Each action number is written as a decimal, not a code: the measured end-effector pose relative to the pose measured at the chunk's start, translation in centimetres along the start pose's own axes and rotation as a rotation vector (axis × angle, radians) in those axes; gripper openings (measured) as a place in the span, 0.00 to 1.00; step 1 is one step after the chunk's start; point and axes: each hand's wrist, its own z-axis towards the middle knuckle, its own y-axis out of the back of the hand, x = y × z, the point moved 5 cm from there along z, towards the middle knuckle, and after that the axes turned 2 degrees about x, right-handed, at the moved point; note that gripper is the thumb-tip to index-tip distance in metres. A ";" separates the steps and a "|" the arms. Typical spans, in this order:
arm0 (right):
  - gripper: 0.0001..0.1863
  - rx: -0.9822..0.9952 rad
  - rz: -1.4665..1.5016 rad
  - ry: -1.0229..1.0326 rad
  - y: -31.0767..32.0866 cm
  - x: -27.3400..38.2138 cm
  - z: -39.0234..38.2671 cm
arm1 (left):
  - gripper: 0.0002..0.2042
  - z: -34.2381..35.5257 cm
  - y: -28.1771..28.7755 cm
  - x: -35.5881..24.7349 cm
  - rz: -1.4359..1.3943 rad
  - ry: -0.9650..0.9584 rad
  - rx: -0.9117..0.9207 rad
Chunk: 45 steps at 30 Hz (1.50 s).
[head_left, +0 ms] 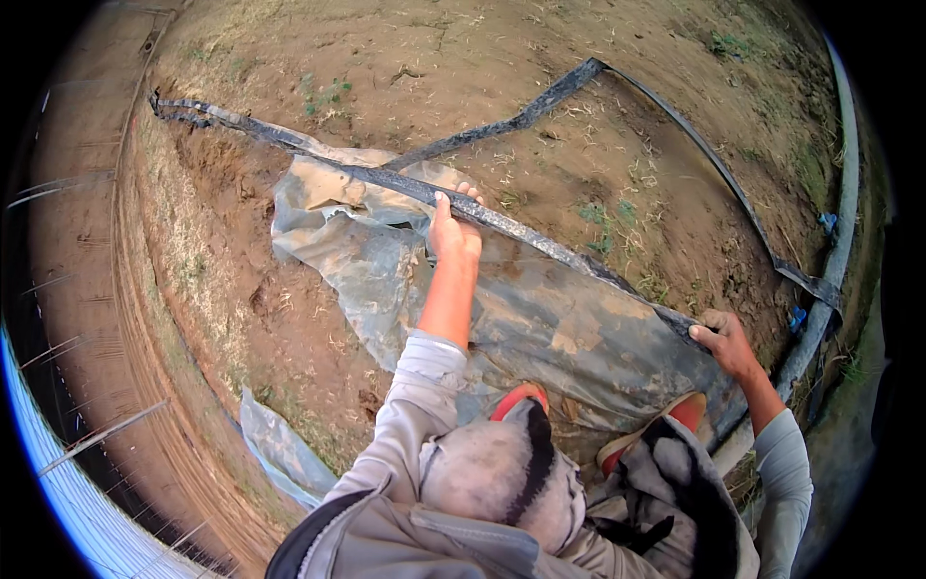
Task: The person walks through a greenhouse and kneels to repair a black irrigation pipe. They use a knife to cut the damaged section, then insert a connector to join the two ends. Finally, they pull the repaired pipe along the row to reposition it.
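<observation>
A long, dark flattened strip (540, 241), crusted with dirt, runs diagonally from the upper left to the lower right, above a crumpled, muddy translucent plastic sheet (569, 338). My left hand (451, 227) grips the strip near the middle of the view, thumb on the near side and fingertips over the far edge. Farther right, my right hand (721, 345) is closed on the strip with the thumb showing. A second stretch of dark strip (694, 140) lies in an angled loop on the soil beyond, reaching the pipe at the right.
A grey pipe (839, 174) with blue fittings (827, 224) runs along the right. My red shoes (687, 410) stand at the plastic sheet. At the left are a dirt track (92, 241), metal rods (101, 439) and blue sheeting (58, 492). Another plastic scrap (275, 444) lies lower left.
</observation>
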 end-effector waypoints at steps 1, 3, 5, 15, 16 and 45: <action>0.16 -0.009 -0.007 -0.007 0.1 0.0 -0.2 | 0.17 -0.2 0.2 0.3 0.012 0.014 -0.016; 0.16 -0.029 -0.003 0.003 0.5 -0.3 -0.6 | 0.18 -0.1 -0.5 0.5 0.016 0.024 -0.011; 0.15 -0.028 0.018 -0.003 0.5 -0.7 -0.5 | 0.17 -0.3 -0.8 0.1 0.082 0.015 -0.053; 0.13 -0.001 0.212 -0.093 -0.4 -1.9 0.1 | 0.13 1.5 1.4 -0.3 -0.002 0.075 -0.011; 0.13 0.020 0.239 -0.106 -0.7 -2.3 0.8 | 0.14 2.0 2.1 -0.9 0.039 0.041 0.016; 0.15 0.005 0.146 -0.050 1.0 -1.9 -0.4 | 0.13 -9.0 -4.6 9.0 0.262 0.422 0.261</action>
